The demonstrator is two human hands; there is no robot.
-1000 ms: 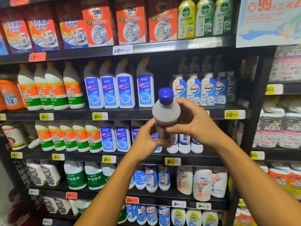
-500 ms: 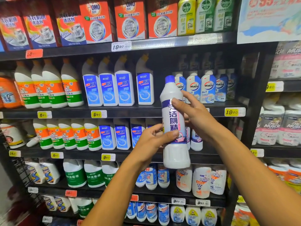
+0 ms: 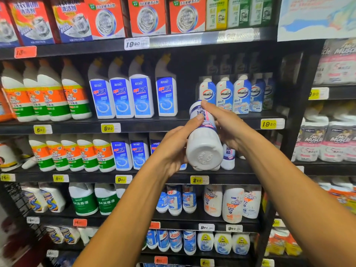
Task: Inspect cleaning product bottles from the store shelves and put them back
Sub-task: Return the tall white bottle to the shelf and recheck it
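Far left, 9 o'clock: Mr Muscle bottles point(image 3: 48, 97) with orange-and-green labels, upright in a row on the second shelf point(image 3: 134, 125).
Left of centre, 10 o'clock: blue-labelled toilet cleaner bottles point(image 3: 123, 97), angled necks, upright, same shelf.
Left hand point(image 3: 173, 147): just left of centre, gripping the toilet cleaner bottle point(image 3: 205, 145), thumb laid across the label, fingers hidden behind the body.
Location of bottle: dead centre, held in the air between both hands, in front of the third shelf, clear of it.
Pointing and long axis: base turned toward the camera and slightly down, moulded marks visible; cap end away toward 12 o'clock, hidden; long axis running from viewer to shelving, tilted upward.
Handling, as a judgement: rigid white plastic, probably full and fairly heavy, smooth film label likely slippery, not fragile but prone to leak if the cap is loose.
Best hold, as a judgement: around the mid-body at the label, one palm on each side, or a hand under the base when turned upright.
Right hand point(image 3: 229, 128): just right of centre, curled around the bottle's far side, fingertip on the upper label.
Right, 2 o'clock: Walch bottles point(image 3: 225, 95) upright on the second shelf.
Far right, 3 o'clock: Mr Muscle refill packs point(image 3: 316, 141) on the neighbouring bay.
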